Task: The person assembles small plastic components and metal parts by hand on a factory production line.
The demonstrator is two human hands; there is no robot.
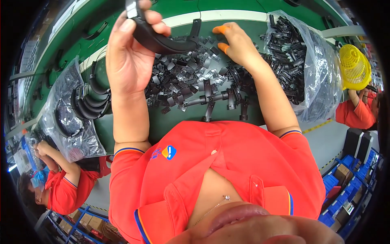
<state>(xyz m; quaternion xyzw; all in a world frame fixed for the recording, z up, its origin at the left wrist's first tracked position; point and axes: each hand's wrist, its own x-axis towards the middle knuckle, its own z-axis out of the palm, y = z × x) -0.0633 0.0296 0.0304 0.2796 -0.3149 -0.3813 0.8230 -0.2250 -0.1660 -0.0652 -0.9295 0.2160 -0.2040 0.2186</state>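
Observation:
A black padded headphone headband (162,44) is raised over the bench in my left hand (132,61), whose thumb and fingers close around its left end. Its other end juts out to the right above a loose pile of small black plastic parts (178,77). Beyond that pile, my right hand (239,44) hovers at or just over the green bench top. Orange finger covers (221,29) show on its thumb and a forefinger, which are spread with a gap between them. Several black hinged arm pieces (209,99) lie closer to me, below the pile.
To the right, a clear plastic bag (321,77) holds many black arm pieces (286,57). Several curved headbands (91,105) rest on another plastic bag (65,97) at left. A yellow slatted basket (353,67) stands far right. Co-workers in red (75,187) sit on both sides.

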